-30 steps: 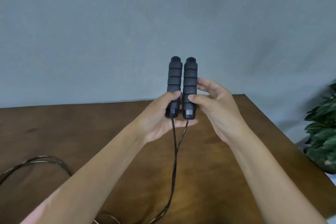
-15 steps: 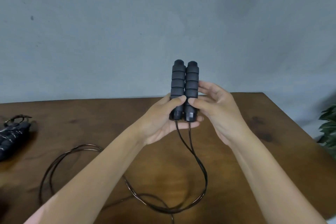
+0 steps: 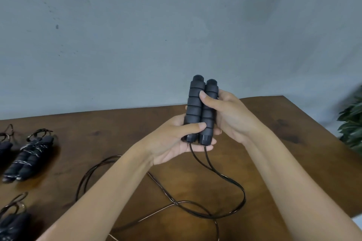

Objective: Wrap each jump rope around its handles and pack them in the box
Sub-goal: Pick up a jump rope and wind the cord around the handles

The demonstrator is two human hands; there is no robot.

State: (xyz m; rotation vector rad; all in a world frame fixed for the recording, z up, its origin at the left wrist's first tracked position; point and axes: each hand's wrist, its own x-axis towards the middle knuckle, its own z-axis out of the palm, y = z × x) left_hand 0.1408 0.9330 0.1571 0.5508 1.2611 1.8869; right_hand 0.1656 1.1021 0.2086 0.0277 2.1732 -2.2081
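Head view showed both hands gripping two black handles (image 3: 201, 109) upright, side by side, above the wooden table (image 3: 274, 127): the left hand (image 3: 174, 141) curled round their lower ends, the right hand (image 3: 229, 115) higher. The rope (image 3: 225, 178) hung down and looped across the table. Wrapped jump ropes (image 3: 29, 156) lay far left

Your left hand (image 3: 176, 143) and right hand (image 3: 229, 115) grip 2 upright handles (image 3: 201, 111) side by side above the table (image 3: 274, 133). The rope (image 3: 225, 182) trails loose on it. 3 wrapped ropes (image 3: 29, 154) lie far left.
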